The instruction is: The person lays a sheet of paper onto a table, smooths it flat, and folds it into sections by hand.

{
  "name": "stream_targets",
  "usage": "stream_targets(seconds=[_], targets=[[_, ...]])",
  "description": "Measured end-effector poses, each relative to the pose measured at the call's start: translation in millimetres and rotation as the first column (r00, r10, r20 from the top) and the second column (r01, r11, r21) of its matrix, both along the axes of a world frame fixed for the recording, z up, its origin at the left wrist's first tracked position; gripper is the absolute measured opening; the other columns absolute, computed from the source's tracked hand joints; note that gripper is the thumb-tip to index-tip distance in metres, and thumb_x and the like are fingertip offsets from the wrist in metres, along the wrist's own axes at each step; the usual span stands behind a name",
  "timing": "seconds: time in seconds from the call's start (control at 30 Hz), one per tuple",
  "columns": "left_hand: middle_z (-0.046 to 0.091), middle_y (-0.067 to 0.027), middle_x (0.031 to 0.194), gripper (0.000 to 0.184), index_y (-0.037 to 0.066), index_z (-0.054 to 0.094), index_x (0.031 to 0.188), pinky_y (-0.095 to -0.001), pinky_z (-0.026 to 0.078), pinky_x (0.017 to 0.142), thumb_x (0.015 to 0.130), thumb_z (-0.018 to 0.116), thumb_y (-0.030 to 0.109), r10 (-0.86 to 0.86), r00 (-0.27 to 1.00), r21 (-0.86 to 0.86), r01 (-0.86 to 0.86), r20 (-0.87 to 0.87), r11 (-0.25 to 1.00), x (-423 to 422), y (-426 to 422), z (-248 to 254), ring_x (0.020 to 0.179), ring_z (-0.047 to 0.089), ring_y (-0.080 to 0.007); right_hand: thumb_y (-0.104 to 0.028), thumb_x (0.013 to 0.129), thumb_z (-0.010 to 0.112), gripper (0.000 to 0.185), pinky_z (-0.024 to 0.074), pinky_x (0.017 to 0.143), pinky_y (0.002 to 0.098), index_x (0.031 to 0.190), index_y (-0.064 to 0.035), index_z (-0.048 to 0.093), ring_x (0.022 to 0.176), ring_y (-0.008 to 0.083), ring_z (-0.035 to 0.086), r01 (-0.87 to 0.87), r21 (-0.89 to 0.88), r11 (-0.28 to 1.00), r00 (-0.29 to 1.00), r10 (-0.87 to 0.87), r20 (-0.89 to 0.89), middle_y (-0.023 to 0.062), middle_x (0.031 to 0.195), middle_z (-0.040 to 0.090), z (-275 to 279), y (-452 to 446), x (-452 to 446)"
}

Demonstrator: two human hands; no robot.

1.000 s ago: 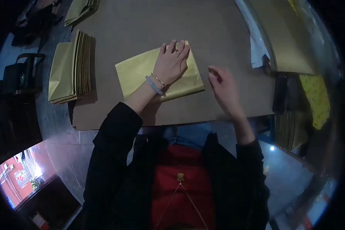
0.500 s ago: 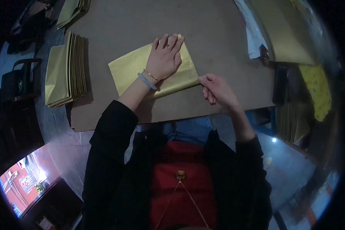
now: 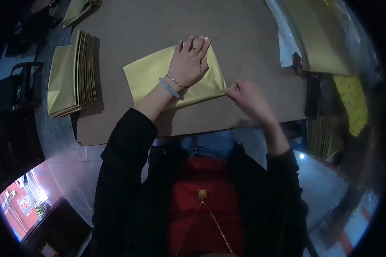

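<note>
A folded sheet of yellow paper (image 3: 148,79) lies slightly turned on the brown board of the table. My left hand (image 3: 189,64) rests flat across its right half, fingers stretched toward the far right corner, with a ring and two bracelets showing. At the near right corner, my right hand (image 3: 246,94) is closed, thumb and finger pinching the paper's edge. Small creases run through the paper close to that corner.
A thick stack of folded yellow paper (image 3: 68,75) stands at the board's left edge, with another pile (image 3: 79,10) behind it. To the right are a large yellow sheet (image 3: 317,43), white plastic (image 3: 287,38), a dark object (image 3: 314,96) and a bright yellow cloth-like piece (image 3: 351,103).
My left hand has shifted slightly right and away from me on the paper. My right hand has turned at the corner, its fingers curled more, and the paper there is more creased.
</note>
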State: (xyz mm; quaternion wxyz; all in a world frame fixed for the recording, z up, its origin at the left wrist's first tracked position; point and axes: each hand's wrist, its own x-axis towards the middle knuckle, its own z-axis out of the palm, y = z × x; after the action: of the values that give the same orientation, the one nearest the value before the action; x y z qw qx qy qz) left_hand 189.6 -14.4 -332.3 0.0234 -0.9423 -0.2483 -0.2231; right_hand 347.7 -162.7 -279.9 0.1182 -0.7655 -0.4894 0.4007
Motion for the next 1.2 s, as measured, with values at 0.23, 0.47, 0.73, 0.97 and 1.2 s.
stream_targets(seconds=[0.23, 0.47, 0.73, 0.97, 1.2], targets=[[0.047, -0.0104, 0.131, 0.048, 0.005, 0.046, 0.129, -0.0512, 0.035, 0.099, 0.085, 0.042, 0.023, 0.046, 0.998, -0.005, -0.046, -0.052, 0.999, 1.0, -1.3, -3.0, 0.12, 0.043, -0.0318, -0.043, 0.081, 0.064, 0.038, 0.0478, 0.066, 0.0443, 0.08, -0.0047, 0.063, 0.077, 0.034, 0.063, -0.295, 0.059, 0.954, 0.906, 0.26, 0.334, 0.0149, 0.078, 0.064, 1.8, 4.0, 1.6], [0.044, -0.0106, 0.131, 0.049, 0.002, 0.042, 0.132, -0.0493, 0.034, 0.101, 0.087, 0.042, 0.021, 0.086, 0.991, 0.009, -0.086, -0.101, 0.996, 1.2, -3.3, -6.2, 0.122, 0.039, -0.0307, -0.034, 0.088, 0.054, 0.026, 0.0483, 0.071, 0.0431, 0.089, -0.0102, 0.065, 0.085, 0.0315, 0.062, -0.479, -0.107, 0.871, 0.791, 0.481, 0.377, 0.0109, 0.085, 0.063, 21.4, 53.3, 13.3], [0.034, -0.0237, 0.142, 0.057, -0.008, 0.035, 0.134, -0.0431, 0.023, 0.111, 0.091, 0.034, 0.029, 0.16, 0.984, -0.187, -0.173, -0.081, 0.967, 4.8, -7.2, -9.2, 0.133, 0.031, -0.0345, -0.027, 0.099, 0.034, 0.046, 0.0199, 0.111, 0.046, 0.142, -0.0111, 0.032, 0.135, 0.0257, 0.031, -0.412, 0.575, 0.707, 0.91, 0.283, 0.303, 0.0079, 0.145, 0.035, -46.6, 85.5, -9.0], [0.033, -0.0227, 0.143, 0.058, -0.005, 0.038, 0.135, -0.0437, 0.021, 0.111, 0.09, 0.038, 0.032, 0.387, 0.906, -0.094, -0.406, -0.172, 0.909, 4.0, -27.3, -10.2, 0.135, 0.028, -0.0345, -0.031, 0.099, 0.028, 0.047, 0.0171, 0.112, 0.0463, 0.142, -0.0135, 0.032, 0.138, 0.0179, 0.026, -0.594, 0.418, 0.687, 0.702, 0.189, 0.687, 0.0016, 0.149, 0.029, -58.1, 83.1, -10.6], [0.029, -0.0125, 0.148, 0.069, 0.002, 0.031, 0.141, -0.0424, 0.019, 0.112, 0.088, 0.045, 0.045, 0.503, 0.864, -0.327, -0.471, 0.015, 0.819, -35.4, -33.0, -7.6, 0.137, 0.025, -0.0255, -0.031, 0.099, 0.027, 0.047, 0.0158, 0.113, 0.0471, 0.143, -0.0144, 0.032, 0.138, 0.0176, 0.025, -0.571, 0.415, 0.708, 0.721, 0.191, 0.666, 0.0011, 0.15, 0.028, -55.0, 81.6, -13.0]])
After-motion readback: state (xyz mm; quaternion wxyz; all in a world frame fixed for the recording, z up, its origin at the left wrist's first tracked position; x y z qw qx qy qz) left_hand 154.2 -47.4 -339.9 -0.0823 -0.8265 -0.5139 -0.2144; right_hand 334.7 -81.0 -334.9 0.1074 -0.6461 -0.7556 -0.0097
